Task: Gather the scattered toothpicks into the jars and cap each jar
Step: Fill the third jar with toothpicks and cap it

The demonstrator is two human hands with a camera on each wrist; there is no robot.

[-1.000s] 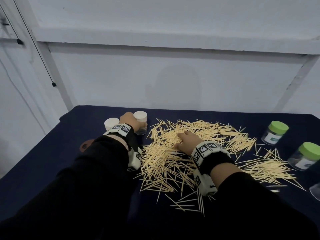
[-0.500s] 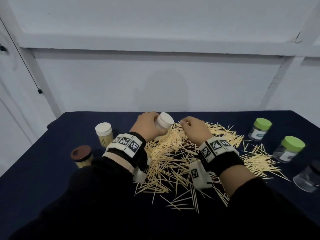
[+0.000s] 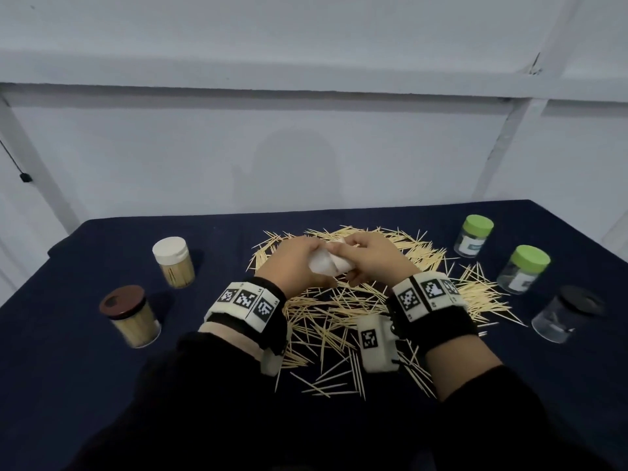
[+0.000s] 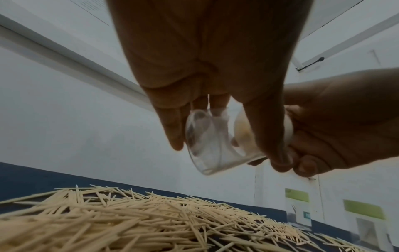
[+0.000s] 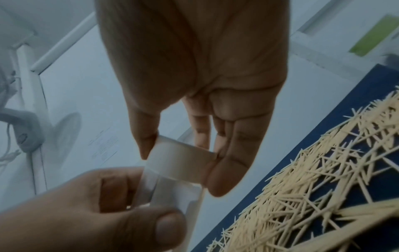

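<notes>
Gripping an empty clear jar [image 4: 215,145], left hand [image 3: 292,263]; right hand [image 3: 370,256] pinches its white cap [image 5: 181,162].

A small clear jar [image 4: 212,141] with a white cap [image 5: 179,162] sits tilted, held in the air above the pile of pale toothpicks [image 3: 343,311] strewn over the dark cloth. To the left stand a white-capped jar [image 3: 174,262] and a brown-capped jar [image 3: 131,316], both packed with toothpicks. To the right stand two green-capped jars [image 3: 474,235] [image 3: 523,269] and a black-capped jar [image 3: 565,313].
</notes>
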